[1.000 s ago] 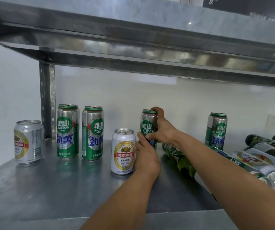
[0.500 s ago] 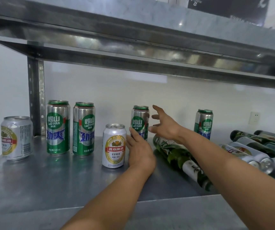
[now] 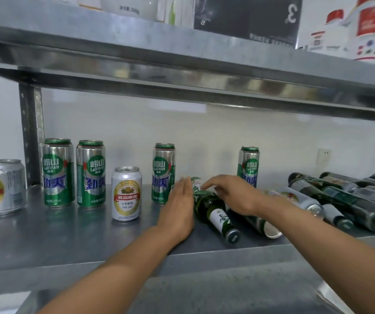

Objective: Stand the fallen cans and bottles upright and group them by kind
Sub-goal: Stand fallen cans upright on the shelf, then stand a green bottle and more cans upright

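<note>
Steel shelf (image 3: 46,241): both flat hands flank fallen green bottle (image 3: 207,203).

Both arms are bare and reach forward, away from the body. The left forearm (image 3: 118,279) comes in from the lower left and slants up to the right. The left hand (image 3: 178,207) stands on edge, palm turned to the right, its fingers straight, held together and pointing away. The right forearm (image 3: 317,245) comes in from the lower right and slants up to the left. The right hand (image 3: 234,196) lies palm down, wrist nearly level, its fingers loosely spread and stretched to the left, the forefinger reaching farthest. The two hands are near each other, fingertips close but apart.
</note>
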